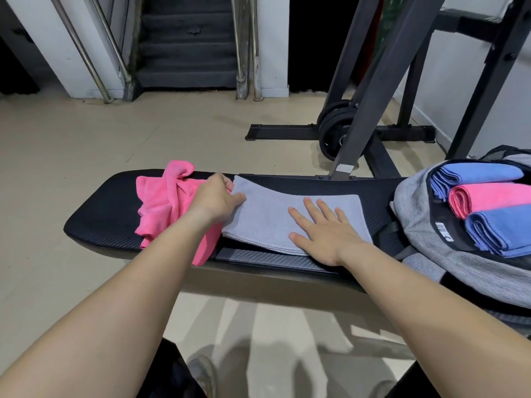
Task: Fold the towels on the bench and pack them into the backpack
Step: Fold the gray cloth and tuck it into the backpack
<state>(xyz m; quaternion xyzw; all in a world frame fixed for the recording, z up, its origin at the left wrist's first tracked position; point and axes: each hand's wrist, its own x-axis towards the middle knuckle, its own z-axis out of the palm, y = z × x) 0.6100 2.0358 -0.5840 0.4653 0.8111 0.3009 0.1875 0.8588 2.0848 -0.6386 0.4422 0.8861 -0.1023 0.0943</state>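
A grey towel (pixel 267 214), folded flat, lies across the middle of the black bench (pixel 100 214). My left hand (pixel 217 196) grips its left edge with curled fingers. My right hand (pixel 321 225) lies flat on its right half, fingers spread. A crumpled pink towel (pixel 163 202) sits on the bench left of the grey one, partly under my left forearm. At the right end the grey backpack (pixel 425 239) lies open, holding folded towels: a blue one (pixel 474 175), a pink one (pixel 494 198) and another blue one (pixel 505 229).
A black weight rack frame (pixel 382 81) with weight plates (pixel 336 124) stands behind the bench at the right. Beige floor (pixel 86 145) surrounds the bench. A staircase (pixel 186 38) with metal handrails rises at the back. My legs and a shoe show below.
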